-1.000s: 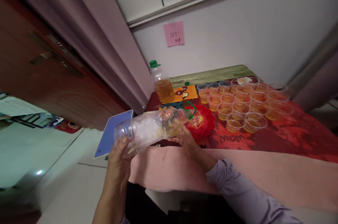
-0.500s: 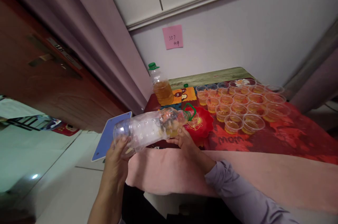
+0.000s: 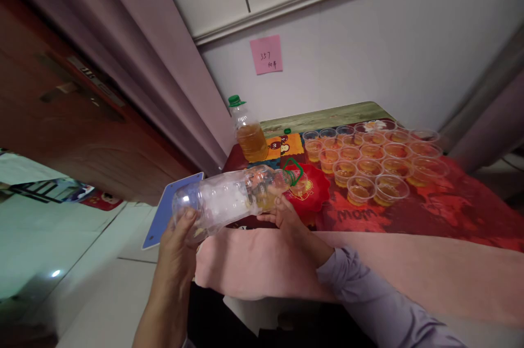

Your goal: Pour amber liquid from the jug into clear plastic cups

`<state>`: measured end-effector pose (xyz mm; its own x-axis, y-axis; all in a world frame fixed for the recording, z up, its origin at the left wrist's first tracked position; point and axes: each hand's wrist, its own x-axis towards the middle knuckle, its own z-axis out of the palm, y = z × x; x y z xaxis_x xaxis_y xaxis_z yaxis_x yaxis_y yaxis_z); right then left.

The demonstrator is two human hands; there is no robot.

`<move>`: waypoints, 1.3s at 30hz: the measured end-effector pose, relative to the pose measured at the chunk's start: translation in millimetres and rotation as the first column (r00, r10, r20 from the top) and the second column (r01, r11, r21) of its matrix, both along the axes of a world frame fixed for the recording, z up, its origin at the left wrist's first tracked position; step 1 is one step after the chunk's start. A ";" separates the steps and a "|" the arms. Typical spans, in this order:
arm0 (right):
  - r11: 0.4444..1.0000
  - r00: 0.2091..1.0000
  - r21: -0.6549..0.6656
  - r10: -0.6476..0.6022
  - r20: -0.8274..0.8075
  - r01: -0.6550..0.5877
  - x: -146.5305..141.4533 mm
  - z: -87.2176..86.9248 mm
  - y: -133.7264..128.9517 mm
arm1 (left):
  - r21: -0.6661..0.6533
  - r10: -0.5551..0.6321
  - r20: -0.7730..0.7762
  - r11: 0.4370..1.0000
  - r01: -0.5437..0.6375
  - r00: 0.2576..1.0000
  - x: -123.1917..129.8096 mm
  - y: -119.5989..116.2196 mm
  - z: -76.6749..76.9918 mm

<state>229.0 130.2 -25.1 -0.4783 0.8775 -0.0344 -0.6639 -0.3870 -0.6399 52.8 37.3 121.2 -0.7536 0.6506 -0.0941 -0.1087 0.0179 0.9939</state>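
Note:
My left hand grips the base end of a large clear bottle, which is tilted with its neck to the right. My right hand holds the underside near the neck, where some yellow liquid lies. A green ring handle is at the neck. The mouth is over a clear cup on a red scalloped plate. Right of the plate stand several clear cups with yellowish liquid in them.
A second bottle with amber liquid and a green cap stands at the table's back left. Near it lies a small green cap. A pink cloth covers the front edge. A blue board is at the left.
The view has shifted slightly. Both hands keep their hold on the tilted bottle, whose base end sits a little further left. The cups and plate stand as before.

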 end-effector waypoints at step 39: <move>1.000 0.999 0.000 -0.004 -0.039 0.004 -4.1 -4.6 3.2 | -0.013 -0.042 -0.018 0.999 0.042 0.999 2.9 0.7 5.2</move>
<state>224.9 133.4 -29.7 -0.4757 0.8795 -0.0156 -0.6902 -0.3842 -0.6131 55.7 38.0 126.4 -0.7272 0.6806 -0.0889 -0.0894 0.0345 0.9954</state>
